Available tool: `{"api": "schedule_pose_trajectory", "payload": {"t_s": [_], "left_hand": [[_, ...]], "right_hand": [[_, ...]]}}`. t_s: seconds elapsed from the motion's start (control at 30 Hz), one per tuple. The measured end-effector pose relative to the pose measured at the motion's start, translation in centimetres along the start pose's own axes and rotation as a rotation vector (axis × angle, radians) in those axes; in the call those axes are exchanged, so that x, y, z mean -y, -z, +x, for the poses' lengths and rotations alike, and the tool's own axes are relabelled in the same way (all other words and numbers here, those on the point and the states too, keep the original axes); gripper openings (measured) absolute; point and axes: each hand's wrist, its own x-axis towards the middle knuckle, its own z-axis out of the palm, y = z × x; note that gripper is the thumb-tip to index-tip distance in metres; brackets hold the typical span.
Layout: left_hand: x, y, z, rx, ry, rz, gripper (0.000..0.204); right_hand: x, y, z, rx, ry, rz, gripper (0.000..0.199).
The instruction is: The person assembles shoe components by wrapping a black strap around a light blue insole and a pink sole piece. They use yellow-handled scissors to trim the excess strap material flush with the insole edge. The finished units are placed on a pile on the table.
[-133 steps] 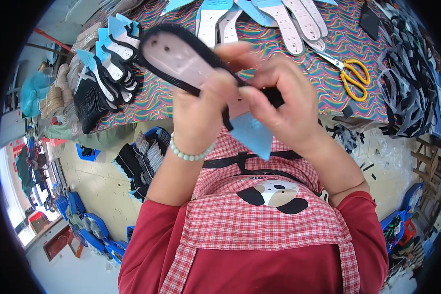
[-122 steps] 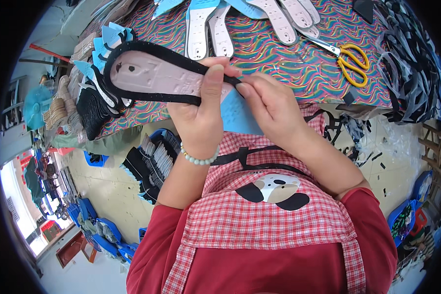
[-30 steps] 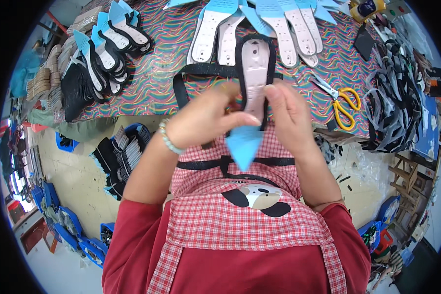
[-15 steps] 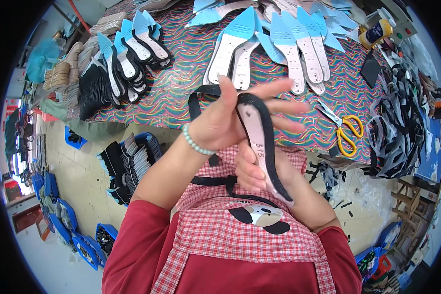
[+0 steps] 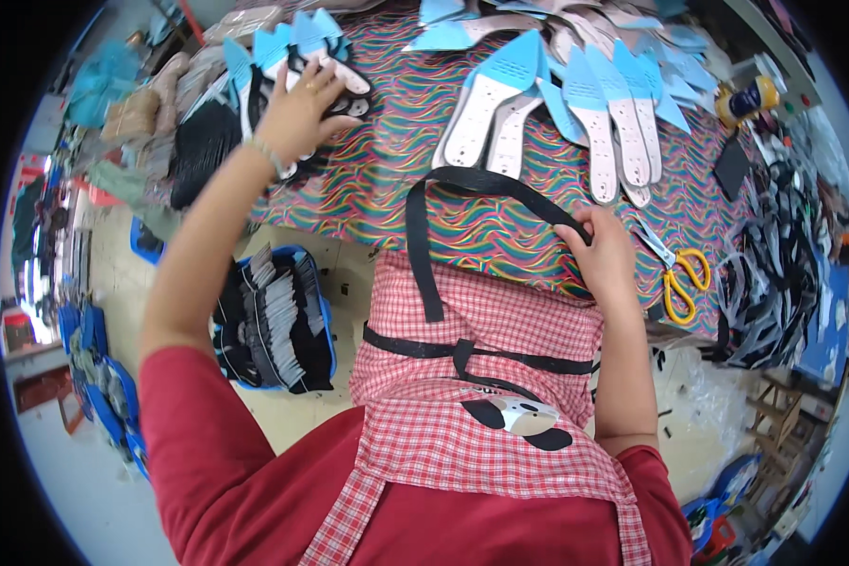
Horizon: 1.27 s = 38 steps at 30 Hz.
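Observation:
My left hand (image 5: 297, 115) is over the pile of black-edged insoles (image 5: 350, 77) at the table's far left. Its fingers are spread on or just above them; contact is hard to tell. Between thumb and fingertips, my right hand (image 5: 602, 253) pinches one end of a black strip (image 5: 486, 182) at the table's front edge. The strip arches leftward across the patterned cloth, and its other end hangs over the edge in front of my checked apron. Pale insoles with blue toes (image 5: 590, 118) lie fanned out beyond the strip.
Yellow-handled scissors (image 5: 685, 275) lie right of my right hand, near a heap of black and clear strips (image 5: 769, 236). A yellow bottle (image 5: 751, 98) stands at the back right. Below the table's left side, a blue basket (image 5: 324, 325) holds stacked pieces.
My left hand has moved from the middle to the far-left pile. The black-edged insole has left my right hand, which now pinches the black strip, farther forward and right.

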Motion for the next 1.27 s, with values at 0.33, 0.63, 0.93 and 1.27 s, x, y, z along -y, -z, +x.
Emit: {"api": "schedule_pose_trajectory", "payload": {"t_s": [0.33,0.63,0.93,1.27], "left_hand": [[-23.0,6.8,-2.0,0.133,-0.569,-1.788,0.019],[-13.7,-1.8,10.1,0.033,0.095,-0.568,0.081],[-10.5,-2.1,9.9,0.52,0.232,-1.545,0.062],[-9.1,-1.3,11.2,0.646,0.243,-1.531,0.02]], "right_hand": [[4.4,5.1,-2.2,-0.201,0.067,1.458,0.008],[6.8,-6.6,5.0,0.044,0.851,0.253,0.021],[7.5,-9.3,4.1,-0.164,0.91,-0.143,0.021],[7.5,-9.4,2.5,-0.129,0.793,-0.136,0.021]]}}
